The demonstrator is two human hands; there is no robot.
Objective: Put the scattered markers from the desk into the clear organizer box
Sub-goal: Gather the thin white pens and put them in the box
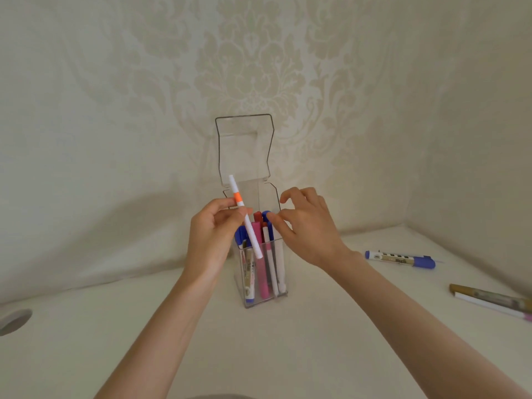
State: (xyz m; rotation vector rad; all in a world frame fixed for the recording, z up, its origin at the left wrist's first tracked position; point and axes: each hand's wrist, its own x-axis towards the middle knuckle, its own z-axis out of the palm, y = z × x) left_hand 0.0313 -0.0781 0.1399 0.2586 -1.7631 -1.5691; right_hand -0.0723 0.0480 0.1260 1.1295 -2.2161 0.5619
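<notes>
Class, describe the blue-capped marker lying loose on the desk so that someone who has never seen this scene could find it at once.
Start at the clear organizer box standing mid-desk with its lid open. Look right, past the right hand, to the blue-capped marker lying flat on the desk. Unlike the gold marker and the thin white pen nearer the right edge, it has blue ends and a printed label.

— How many markers lie loose on the counter (331,326)?
— Three, at three o'clock: one blue marker (400,259), one gold marker (489,297), one white pen (492,306).
— And boxes?
— One clear organizer box (260,272), several markers standing inside, too crowded to count. One orange-banded pen (245,217) held above it.
</notes>
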